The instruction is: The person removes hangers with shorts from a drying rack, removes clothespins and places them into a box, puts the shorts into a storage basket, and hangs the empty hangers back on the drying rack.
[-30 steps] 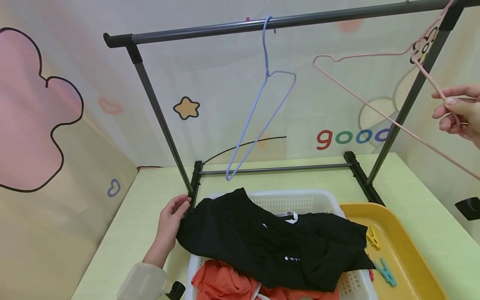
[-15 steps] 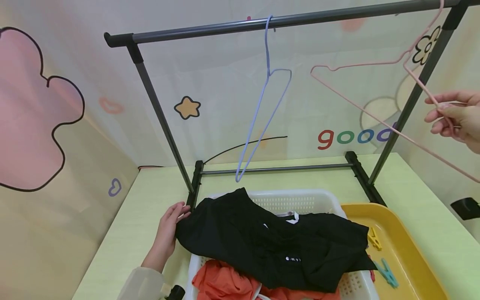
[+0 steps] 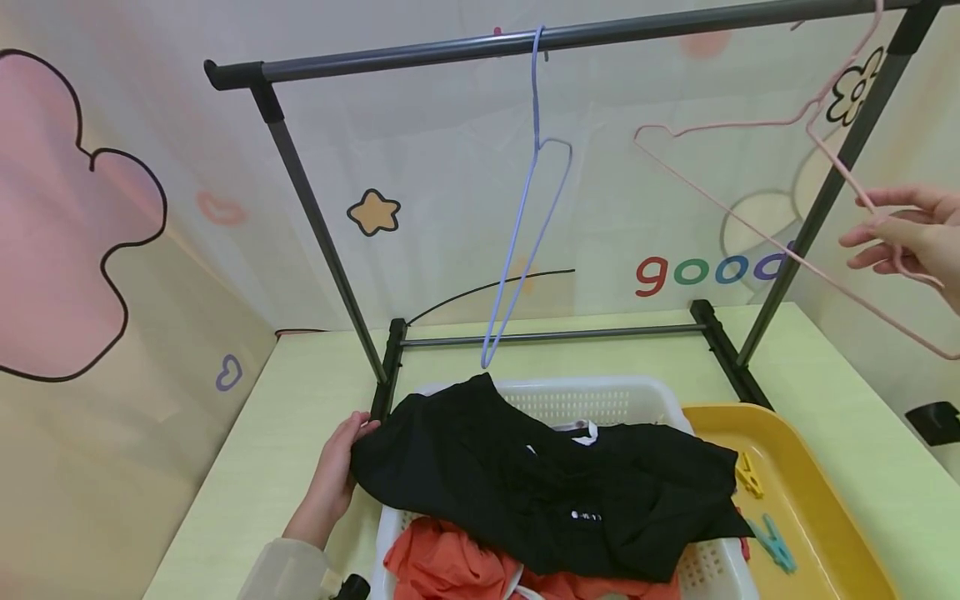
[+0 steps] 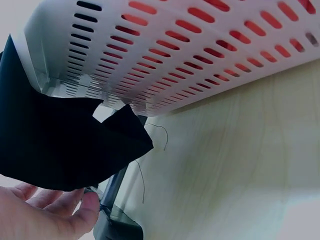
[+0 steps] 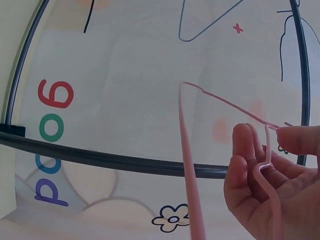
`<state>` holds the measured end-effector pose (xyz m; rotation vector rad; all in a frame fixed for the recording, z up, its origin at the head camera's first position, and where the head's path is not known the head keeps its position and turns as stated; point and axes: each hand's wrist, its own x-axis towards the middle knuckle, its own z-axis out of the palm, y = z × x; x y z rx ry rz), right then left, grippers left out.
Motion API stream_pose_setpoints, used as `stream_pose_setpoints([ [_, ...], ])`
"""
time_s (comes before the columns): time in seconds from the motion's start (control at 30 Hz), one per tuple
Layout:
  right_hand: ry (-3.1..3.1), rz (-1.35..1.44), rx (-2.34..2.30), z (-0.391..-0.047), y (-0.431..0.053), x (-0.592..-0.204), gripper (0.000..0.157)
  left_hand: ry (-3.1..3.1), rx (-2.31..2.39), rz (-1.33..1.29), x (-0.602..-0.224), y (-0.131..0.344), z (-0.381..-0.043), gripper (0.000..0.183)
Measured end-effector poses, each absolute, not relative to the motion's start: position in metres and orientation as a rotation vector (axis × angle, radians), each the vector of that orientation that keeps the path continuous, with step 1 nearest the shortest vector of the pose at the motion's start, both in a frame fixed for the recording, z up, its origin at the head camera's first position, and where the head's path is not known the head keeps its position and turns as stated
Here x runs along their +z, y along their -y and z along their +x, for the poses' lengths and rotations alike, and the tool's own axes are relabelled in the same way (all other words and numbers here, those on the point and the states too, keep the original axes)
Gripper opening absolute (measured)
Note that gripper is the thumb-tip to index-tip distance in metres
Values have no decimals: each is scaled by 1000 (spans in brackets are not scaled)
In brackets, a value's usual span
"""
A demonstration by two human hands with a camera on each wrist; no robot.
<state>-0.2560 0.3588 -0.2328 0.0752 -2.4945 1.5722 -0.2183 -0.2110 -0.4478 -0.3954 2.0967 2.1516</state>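
Note:
My right hand [image 3: 911, 237] holds a pink clothes hanger [image 3: 738, 125] by one shoulder, thumb and fingers about the wire. The hanger's hook rises in front of the rail's right end, its top cut off by the frame. At the left, my left hand [image 3: 333, 471] touches the edge of a black garment [image 3: 480, 475]; its fingers look relaxed in the left wrist view, partly behind the cloth [image 4: 55, 145]. The garment lies spread over a white perforated basket [image 3: 577, 402]. Orange cloth [image 3: 450, 567] shows beneath it. A blue hanger [image 3: 517, 225] hangs from the rail, seen nearly edge-on.
A dark metal rack with a horizontal rail [image 3: 397, 58] stands on the pale table [image 3: 247, 467]. Right of the basket, a yellow tray [image 3: 817, 500] holds a yellow clothespin [image 3: 747, 477] and a teal clothespin [image 3: 774, 542]. A printed backdrop stands behind.
The pink hanger and my right hand have shifted slightly left, and the hanger's near corner has come into view. The blue hanger has turned narrower. My left hand has slid slightly down.

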Motion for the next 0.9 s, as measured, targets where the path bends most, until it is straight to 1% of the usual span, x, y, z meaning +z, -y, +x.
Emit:
stream_pose_setpoints([
  [0.23, 2570, 64, 1474, -256, -367, -241, 19, -2042, 2154, -383, -450, 210, -217, 64],
  [0.43, 2648, 52, 1406, -254, -366, -246, 21, -1994, 2131, -386, -453, 210, -216, 72],
  [0.6, 2659, 64, 1401, -251, -362, -249, 21, -1889, 2203, -358, -455, 211, -214, 75],
  [0.7, 2624, 74, 1435, -248, -361, -251, 18, -1826, 2254, -336, -455, 211, -214, 75],
  [0.8, 2541, 104, 1514, -246, -365, -256, 12, -1777, 2292, -317, -455, 211, -213, 76],
  [0.83, 2510, 110, 1552, -246, -367, -258, 12, -1764, 2301, -316, -455, 211, -213, 76],
  [0.9, 2405, 149, 1689, -247, -374, -266, 19, -1745, 2312, -308, -455, 211, -212, 77],
])
